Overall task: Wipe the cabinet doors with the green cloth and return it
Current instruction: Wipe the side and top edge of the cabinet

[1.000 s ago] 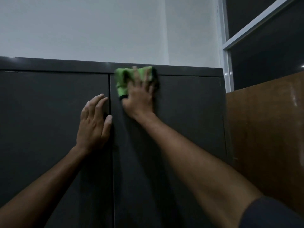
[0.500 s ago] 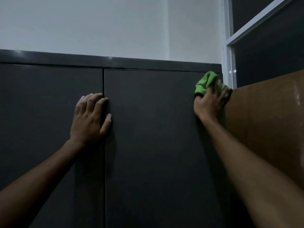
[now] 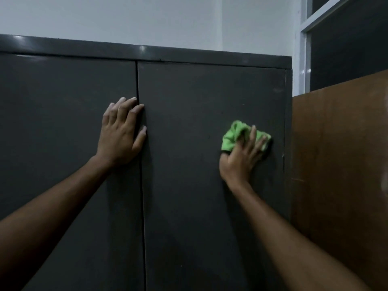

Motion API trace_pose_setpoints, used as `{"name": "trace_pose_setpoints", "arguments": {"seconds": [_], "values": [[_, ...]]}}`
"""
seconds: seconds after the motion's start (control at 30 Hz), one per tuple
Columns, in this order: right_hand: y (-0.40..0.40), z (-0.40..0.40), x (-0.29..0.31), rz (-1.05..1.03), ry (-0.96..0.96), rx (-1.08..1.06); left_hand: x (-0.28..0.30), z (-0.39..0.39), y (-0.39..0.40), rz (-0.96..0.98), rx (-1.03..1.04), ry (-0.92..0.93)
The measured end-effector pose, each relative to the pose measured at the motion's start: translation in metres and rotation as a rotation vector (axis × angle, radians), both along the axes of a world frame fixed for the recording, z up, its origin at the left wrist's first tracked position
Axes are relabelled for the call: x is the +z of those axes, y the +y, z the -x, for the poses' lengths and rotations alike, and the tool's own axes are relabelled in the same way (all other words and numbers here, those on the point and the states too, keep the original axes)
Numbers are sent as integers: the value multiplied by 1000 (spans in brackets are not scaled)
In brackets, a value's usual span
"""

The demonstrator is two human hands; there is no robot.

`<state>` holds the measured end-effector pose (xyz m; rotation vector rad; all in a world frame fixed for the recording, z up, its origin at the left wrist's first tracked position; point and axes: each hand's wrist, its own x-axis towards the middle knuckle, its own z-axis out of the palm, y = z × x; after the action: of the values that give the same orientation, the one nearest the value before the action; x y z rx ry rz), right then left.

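Pressing the green cloth against the right cabinet door, your right hand lies over the bunched fabric with fingers spread and slightly bent; the thumb is tucked at the cloth's lower left edge. The cloth sits on the door's right half, near its outer edge and well below the top rail. Your left hand rests flat and empty on the left cabinet door, fingers straight, fingertips and thumb reaching the vertical seam between the two doors. Just beside the cabinet's right side stands a brown wooden panel. A white wall rises behind the cabinet.
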<state>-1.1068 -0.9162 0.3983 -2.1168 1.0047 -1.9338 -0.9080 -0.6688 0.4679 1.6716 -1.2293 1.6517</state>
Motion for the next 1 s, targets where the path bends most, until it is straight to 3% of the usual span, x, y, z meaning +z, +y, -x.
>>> {"name": "trace_pose_setpoints", "arguments": {"seconds": [0.07, 0.13, 0.23, 0.3, 0.4, 0.53, 0.6, 0.67, 0.8, 0.87, 0.93, 1.0], "values": [[25, -21, 42, 64, 14, -1, -2, 0, -1, 4, -18, 13], [54, -46, 36, 259, 162, 13, -4, 4, -4, 16, -34, 35], [59, -43, -60, 693, 502, 125, -10, 9, 1, 1, -52, 61], [15, -7, -128, 788, 568, 127, -18, 5, 12, -67, -51, 63], [-55, 60, -161, 429, 453, -22, -34, -8, 38, -175, -16, 44], [-62, 52, -89, -191, 34, -114, -55, -19, 62, -203, 12, 53], [-22, 14, -61, -260, -54, -60, -62, -23, 68, -184, 12, 71], [27, -27, -75, -32, 46, -31, -69, -28, 77, -173, 18, 76], [119, -79, -142, 597, 481, 115, -77, -40, 104, -161, 37, 85], [137, -94, -115, 888, 590, 216, -80, -48, 120, -162, 48, 77], [152, -116, -45, 889, 524, 157, -81, -60, 135, -156, 52, 71], [172, -135, 39, 610, 302, 87, -83, -71, 146, -142, 51, 82]]}}
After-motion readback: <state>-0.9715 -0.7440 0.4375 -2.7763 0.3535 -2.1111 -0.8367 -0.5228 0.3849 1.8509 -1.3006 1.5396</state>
